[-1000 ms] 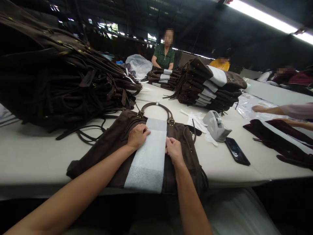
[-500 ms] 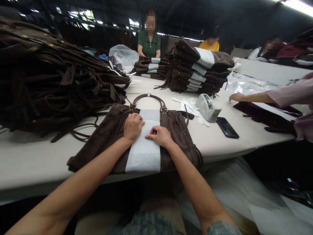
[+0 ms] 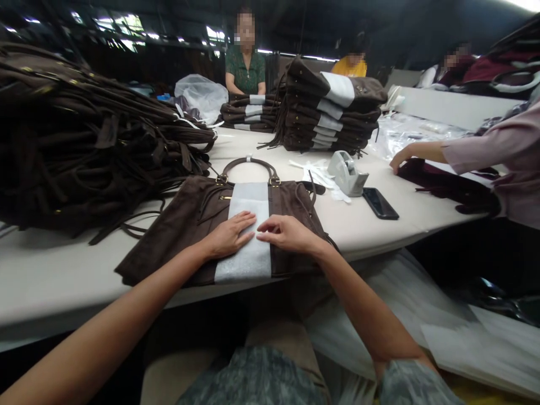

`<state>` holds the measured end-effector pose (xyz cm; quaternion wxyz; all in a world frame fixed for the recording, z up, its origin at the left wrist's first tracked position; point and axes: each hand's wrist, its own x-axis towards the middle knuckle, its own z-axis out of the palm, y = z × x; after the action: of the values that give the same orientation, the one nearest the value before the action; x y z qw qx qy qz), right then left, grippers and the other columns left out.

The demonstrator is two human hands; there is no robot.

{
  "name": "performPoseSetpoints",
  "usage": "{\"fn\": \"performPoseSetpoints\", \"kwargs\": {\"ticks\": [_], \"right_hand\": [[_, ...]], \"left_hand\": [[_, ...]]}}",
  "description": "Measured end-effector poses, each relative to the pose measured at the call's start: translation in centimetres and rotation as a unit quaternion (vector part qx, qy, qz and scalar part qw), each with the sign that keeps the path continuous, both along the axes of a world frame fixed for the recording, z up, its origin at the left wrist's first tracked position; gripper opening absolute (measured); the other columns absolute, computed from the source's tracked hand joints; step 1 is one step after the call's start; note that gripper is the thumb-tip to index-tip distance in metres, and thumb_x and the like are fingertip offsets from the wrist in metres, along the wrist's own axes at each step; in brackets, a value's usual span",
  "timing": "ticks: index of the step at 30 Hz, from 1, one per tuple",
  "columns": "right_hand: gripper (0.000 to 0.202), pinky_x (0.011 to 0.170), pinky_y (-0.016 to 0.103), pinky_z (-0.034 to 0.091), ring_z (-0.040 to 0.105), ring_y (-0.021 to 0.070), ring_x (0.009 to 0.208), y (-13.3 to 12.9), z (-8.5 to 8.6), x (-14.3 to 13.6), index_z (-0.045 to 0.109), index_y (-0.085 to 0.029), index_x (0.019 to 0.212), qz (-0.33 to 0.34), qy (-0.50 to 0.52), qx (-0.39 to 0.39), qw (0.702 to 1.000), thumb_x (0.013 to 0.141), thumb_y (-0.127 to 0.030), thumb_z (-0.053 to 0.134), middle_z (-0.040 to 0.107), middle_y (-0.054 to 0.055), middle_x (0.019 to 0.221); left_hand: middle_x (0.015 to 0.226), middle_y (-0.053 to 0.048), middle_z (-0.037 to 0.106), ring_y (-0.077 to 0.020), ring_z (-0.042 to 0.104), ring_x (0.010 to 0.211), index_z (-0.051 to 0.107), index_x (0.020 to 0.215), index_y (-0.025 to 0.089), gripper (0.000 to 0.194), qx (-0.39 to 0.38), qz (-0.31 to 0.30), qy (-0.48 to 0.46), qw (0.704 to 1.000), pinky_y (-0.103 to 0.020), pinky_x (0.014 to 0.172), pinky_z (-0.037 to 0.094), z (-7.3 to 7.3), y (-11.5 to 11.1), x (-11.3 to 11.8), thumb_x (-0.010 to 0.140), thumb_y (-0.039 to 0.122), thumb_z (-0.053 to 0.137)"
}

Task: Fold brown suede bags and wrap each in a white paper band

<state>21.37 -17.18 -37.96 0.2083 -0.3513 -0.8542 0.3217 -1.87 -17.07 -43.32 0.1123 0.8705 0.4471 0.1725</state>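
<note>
A dark brown handbag lies flat on the pale table, its looped handle pointing away from me. Around its middle runs a white wrapping band. My left hand rests on the band with its fingers spread flat. Just to the right, my right hand is over the band, its thumb and fingers bent but apart, with nothing seen between them. A gold zip shows on the bag left of the band.
Brown bags are heaped at the left; banded bags are stacked behind. A tape dispenser, white strips and a phone lie right of the bag. At the right, a person's hand touches dark maroon material. Others stand behind.
My left hand has moved down the band toward me and flattened out. My right hand has turned more sideways, its fingers nearer the left hand. The view has shifted slightly right.
</note>
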Motion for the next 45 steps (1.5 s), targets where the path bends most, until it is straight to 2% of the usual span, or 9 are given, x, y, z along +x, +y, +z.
{"fn": "performPoseSetpoints", "kwargs": {"ticks": [3,7,19,24,28,32,38,42,45], "right_hand": [[0.054,0.1,0.034,0.043,0.057,0.0224,0.113,-4.5,0.8,3.3,0.066,-0.021,0.119,0.092,-0.044,0.115,0.988,0.073,-0.045,0.081,0.065,0.007,0.121],[0.061,0.105,0.047,0.037,0.054,0.0277,0.117,-7.1,-0.6,5.4,0.056,-0.022,0.132,0.058,-0.164,0.288,0.942,0.077,-0.035,0.08,0.06,0.01,0.13],[0.051,0.099,0.042,0.044,0.06,0.0242,0.104,-5.2,-1.8,6.0,0.052,-0.013,0.133,0.052,-0.143,0.427,0.891,0.086,-0.029,0.064,0.064,0.012,0.124],[0.037,0.086,0.034,0.054,0.068,0.0194,0.094,-4.2,-1.9,6.7,0.055,-0.009,0.131,0.057,-0.131,0.498,0.855,0.095,-0.009,0.049,0.069,0.014,0.119],[0.04,0.087,0.032,0.058,0.068,0.0196,0.106,-4.0,-3.2,7.3,0.058,-0.016,0.132,0.043,-0.132,0.465,0.874,0.1,-0.011,0.036,0.067,0.011,0.123],[0.042,0.105,0.038,0.05,0.054,0.0203,0.128,-5.4,-7.4,8.3,0.052,-0.023,0.139,0.015,-0.052,0.402,0.914,0.101,-0.015,0.035,0.058,0.006,0.135],[0.06,0.12,0.055,0.024,0.037,0.0235,0.14,-7.9,-12.5,8.3,0.028,-0.021,0.153,-0.135,-0.038,0.425,0.894,0.095,-0.005,0.036,0.048,0.01,0.144],[0.066,0.12,0.062,0.015,0.035,0.0251,0.142,-9.5,-11.2,7.9,0.028,-0.02,0.153,-0.195,-0.028,0.364,0.91,0.089,-0.005,0.037,0.046,0.01,0.148],[0.048,0.116,0.058,0.031,0.039,0.0274,0.14,-11.0,-8.9,7.9,0.051,-0.02,0.139,-0.198,0.053,0.27,0.941,0.091,-0.017,0.048,0.051,0.009,0.144]], "left_hand": [[0.147,-0.013,0.046,-0.0246,0.034,0.142,0.052,0.137,0.009,0.062,-0.009,0.007,0.0,1.0,-0.042,0.12,0.028,0.2,0.0,-0.1,0.096,0.053,0.036],[0.146,-0.013,0.048,-0.024,0.036,0.141,0.054,0.136,0.01,0.065,-0.004,0.0,-0.013,1.0,-0.042,0.12,0.029,0.2,0.1,-0.1,0.095,0.056,0.036],[0.144,-0.01,0.05,-0.0244,0.037,0.141,0.056,0.134,0.011,0.065,0.003,0.017,-0.011,1.0,-0.042,0.12,0.029,-0.2,0.4,-0.2,0.095,0.058,0.035],[0.145,-0.011,0.05,-0.0249,0.037,0.141,0.056,0.134,0.011,0.064,0.005,0.013,-0.009,1.0,-0.043,0.12,0.029,-0.4,0.6,-0.1,0.095,0.057,0.034],[0.147,-0.011,0.047,-0.0251,0.035,0.142,0.053,0.136,0.012,0.062,0.011,0.02,0.006,1.0,-0.044,0.12,0.028,-0.5,0.6,0.1,0.096,0.054,0.033],[0.15,-0.012,0.043,-0.0252,0.031,0.144,0.049,0.14,0.01,0.064,0.012,0.023,0.021,0.999,-0.044,0.121,0.027,-0.5,0.1,0.3,0.097,0.053,0.031],[0.155,-0.01,0.034,-0.0265,0.026,0.146,0.043,0.145,0.012,0.075,-0.002,0.001,0.03,1.0,-0.043,0.121,0.025,-0.3,-0.7,0.2,0.092,0.066,0.036],[0.156,-0.008,0.031,-0.0275,0.025,0.146,0.04,0.147,0.014,0.08,-0.012,-0.005,0.04,0.999,-0.044,0.121,0.025,-0.6,-0.5,-0.2,0.09,0.07,0.038],[0.157,-0.007,0.03,-0.027,0.024,0.146,0.04,0.148,0.016,0.078,-0.009,-0.005,0.037,0.999,-0.044,0.121,0.024,-0.9,-0.3,-0.3,0.09,0.069,0.04]]}}
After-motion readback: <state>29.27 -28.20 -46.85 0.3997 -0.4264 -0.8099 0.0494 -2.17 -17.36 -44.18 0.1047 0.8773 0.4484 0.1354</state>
